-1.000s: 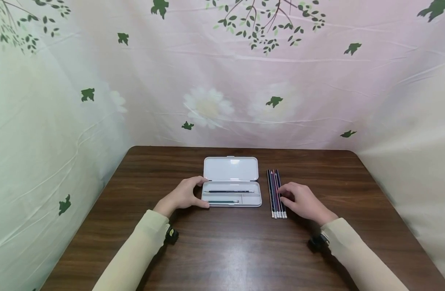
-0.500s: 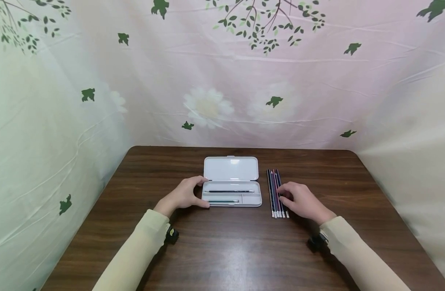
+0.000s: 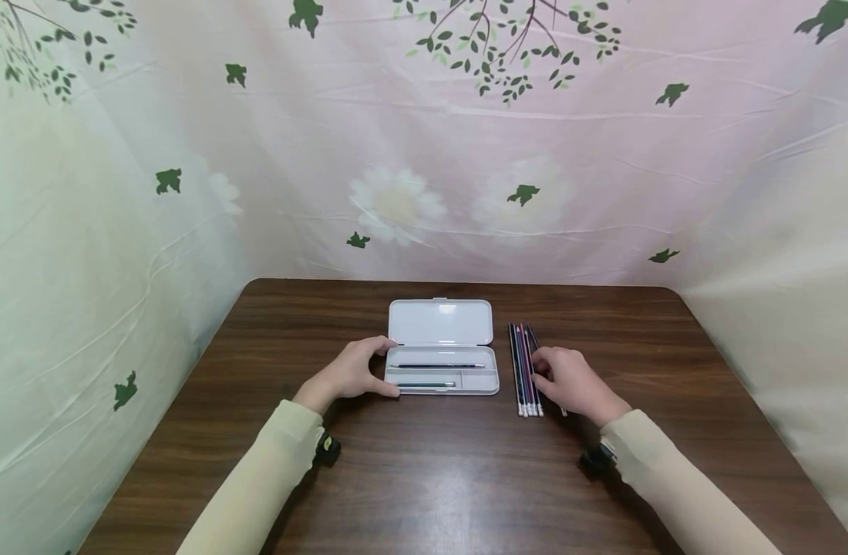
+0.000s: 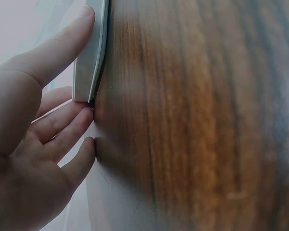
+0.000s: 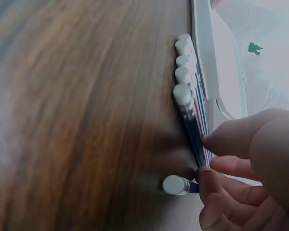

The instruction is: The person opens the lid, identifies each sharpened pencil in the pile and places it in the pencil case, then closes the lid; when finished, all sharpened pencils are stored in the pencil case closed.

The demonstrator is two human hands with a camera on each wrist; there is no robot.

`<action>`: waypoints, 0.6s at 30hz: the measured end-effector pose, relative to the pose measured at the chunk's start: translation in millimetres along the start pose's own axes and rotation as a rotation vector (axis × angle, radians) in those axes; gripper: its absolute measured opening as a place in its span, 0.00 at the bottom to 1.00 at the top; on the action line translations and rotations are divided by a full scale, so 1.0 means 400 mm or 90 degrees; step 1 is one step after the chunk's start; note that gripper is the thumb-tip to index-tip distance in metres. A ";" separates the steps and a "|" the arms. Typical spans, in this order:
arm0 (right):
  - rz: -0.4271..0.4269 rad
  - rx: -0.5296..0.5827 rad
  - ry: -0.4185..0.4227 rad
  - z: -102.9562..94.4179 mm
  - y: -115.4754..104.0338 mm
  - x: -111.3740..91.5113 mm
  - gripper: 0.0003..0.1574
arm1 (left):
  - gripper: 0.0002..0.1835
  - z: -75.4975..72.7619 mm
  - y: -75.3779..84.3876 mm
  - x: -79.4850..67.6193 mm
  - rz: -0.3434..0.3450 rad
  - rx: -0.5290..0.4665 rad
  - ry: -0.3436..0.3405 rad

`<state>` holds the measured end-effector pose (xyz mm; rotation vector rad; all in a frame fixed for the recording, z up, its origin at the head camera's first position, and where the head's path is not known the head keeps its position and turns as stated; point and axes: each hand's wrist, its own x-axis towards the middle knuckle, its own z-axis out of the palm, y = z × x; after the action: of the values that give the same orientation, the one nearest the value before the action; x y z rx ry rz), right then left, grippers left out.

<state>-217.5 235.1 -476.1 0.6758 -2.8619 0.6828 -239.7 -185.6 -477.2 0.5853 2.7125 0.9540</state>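
An open white pencil case lies on the table with its lid tipped back. Inside are a dark pencil and a greenish pencil. My left hand grips the case's left end, thumb along the front wall. Right of the case several pencils lie side by side, white erasers towards me. My right hand pinches a single pencil slanting away from that row; its middle is hidden under the fingers. The thumb is right by the row's nearest pencil.
The brown wooden table has rounded far corners. Patterned cloth hangs close behind it and along both sides. A dark camera band sits at each wrist, below pale sleeves.
The right hand has shifted slightly right and drawn one pencil's eraser end away from the row, so it lies at a slant. The left hand and the case have stayed put.
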 end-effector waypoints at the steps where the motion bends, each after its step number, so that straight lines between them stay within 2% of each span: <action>1: 0.003 -0.001 0.001 0.001 -0.001 0.001 0.10 | 0.49 0.000 0.000 0.000 0.000 0.000 0.001; 5: 0.021 -0.005 0.000 0.004 -0.007 0.004 0.11 | 0.49 0.002 -0.001 0.001 -0.002 0.004 0.002; 12: 0.069 -0.030 -0.032 -0.002 -0.020 0.010 0.13 | 0.49 0.002 0.002 0.000 -0.004 0.001 0.002; 18: 0.089 -0.070 -0.021 0.003 -0.028 0.009 0.14 | 0.49 0.000 0.007 -0.001 -0.003 0.001 0.000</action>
<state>-215.8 224.1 -471.8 0.4802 -2.9727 0.5318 -238.6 -183.7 -475.4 0.5783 2.7139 0.9518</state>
